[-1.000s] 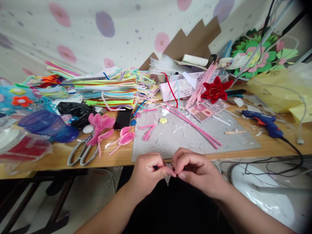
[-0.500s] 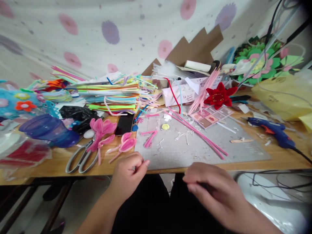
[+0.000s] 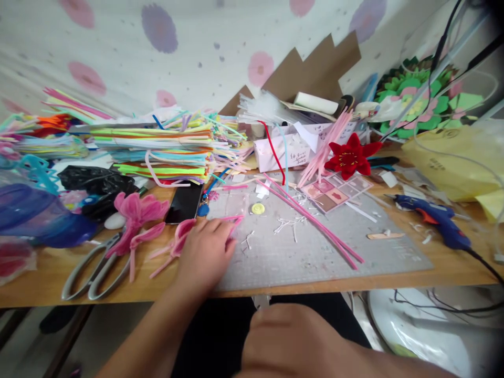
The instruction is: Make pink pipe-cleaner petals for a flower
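Pink fuzzy stems, short and partly hidden, show just beyond the knuckles of the left hand, which lies palm down over the left edge of a grey cutting mat on the wooden desk. Its fingers curl downward, so I can't make out whether its grip is spread or pinching one of the stems. Just left of that hand, partly behind it, is a pink looped petal piece. Further left, a fuller pink flower lies over the blades of grey-handled scissors, with a dark phone behind. The right hand is blurred in front of the desk's near edge, above the dark-clothed lap; its fingers are turned out of sight, and what its grip does is impossible to say. On the mat sit a small yellow disc, white twiggy bits and long pink stems slanting toward the near right.
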A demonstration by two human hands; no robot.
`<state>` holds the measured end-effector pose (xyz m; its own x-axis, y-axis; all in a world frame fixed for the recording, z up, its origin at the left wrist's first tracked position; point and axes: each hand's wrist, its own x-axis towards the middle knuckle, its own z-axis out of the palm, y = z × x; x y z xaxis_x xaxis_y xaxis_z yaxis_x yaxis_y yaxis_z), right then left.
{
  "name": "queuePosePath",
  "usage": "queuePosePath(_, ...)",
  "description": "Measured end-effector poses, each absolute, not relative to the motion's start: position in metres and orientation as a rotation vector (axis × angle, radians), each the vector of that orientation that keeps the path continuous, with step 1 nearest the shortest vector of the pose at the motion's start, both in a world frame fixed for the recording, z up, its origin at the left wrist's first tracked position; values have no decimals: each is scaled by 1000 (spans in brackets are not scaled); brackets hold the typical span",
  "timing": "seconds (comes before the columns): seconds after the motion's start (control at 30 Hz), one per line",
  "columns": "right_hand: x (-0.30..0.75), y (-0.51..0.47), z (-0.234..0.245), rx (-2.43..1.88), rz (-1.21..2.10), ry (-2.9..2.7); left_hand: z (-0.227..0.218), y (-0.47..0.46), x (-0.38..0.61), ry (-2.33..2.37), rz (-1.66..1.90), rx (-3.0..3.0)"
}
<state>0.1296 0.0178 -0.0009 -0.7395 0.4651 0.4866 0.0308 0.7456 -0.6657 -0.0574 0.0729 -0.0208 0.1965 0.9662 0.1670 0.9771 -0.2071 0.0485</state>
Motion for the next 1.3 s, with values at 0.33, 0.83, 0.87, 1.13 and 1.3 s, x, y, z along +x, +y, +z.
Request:
queuePosePath(0.33, 149, 64, -26, -908, 933, -1915, -27, 64, -57, -2333, -1210, -2367)
queuePosePath(0.83, 125, 61, -35, -1094, 1330, -1549, -24, 29, -30, -2588, -2036, -2584)
queuePosePath(0.87, 127, 60, -35, -1107, 1331, -1556, -23, 28, -30, -2586, -2010, -2631)
queuePosePath(1.13, 130, 46, -39, -1073, 1500, -1526, -25, 14, -28, -2592, -1764, -2804)
queuePosePath(1.3, 141, 52, -45, -1105, 1244, -1684, -26, 23, -45, -2403, -1222, -2654)
